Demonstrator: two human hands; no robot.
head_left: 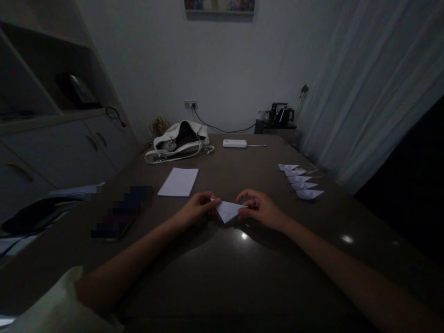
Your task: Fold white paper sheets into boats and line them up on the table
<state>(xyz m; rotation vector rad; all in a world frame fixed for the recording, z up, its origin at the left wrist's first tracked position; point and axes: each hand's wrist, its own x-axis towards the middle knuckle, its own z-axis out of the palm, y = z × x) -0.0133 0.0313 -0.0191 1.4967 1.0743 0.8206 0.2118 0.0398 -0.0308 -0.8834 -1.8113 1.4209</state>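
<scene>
A folded sheet of white paper (228, 210), with a triangular outline pointing toward me, is held between my two hands above the dark table. My left hand (201, 206) pinches its left corner between thumb and fingers. At the right corner, my right hand (258, 209) grips the paper with its thumb and a finger, while the index finger is raised and bent. Off to the right stand several folded paper boats (310, 194) in a row. A stack of white paper (179, 182) lies beyond my left hand.
A white handbag (204, 131) sits at the back left of the table (222, 277). Near the far edge lies a white power bank (234, 144) with a short cable. A blurred-out flat device (121, 212) lies left of my left arm. Kettles (283, 114) stand beyond the table.
</scene>
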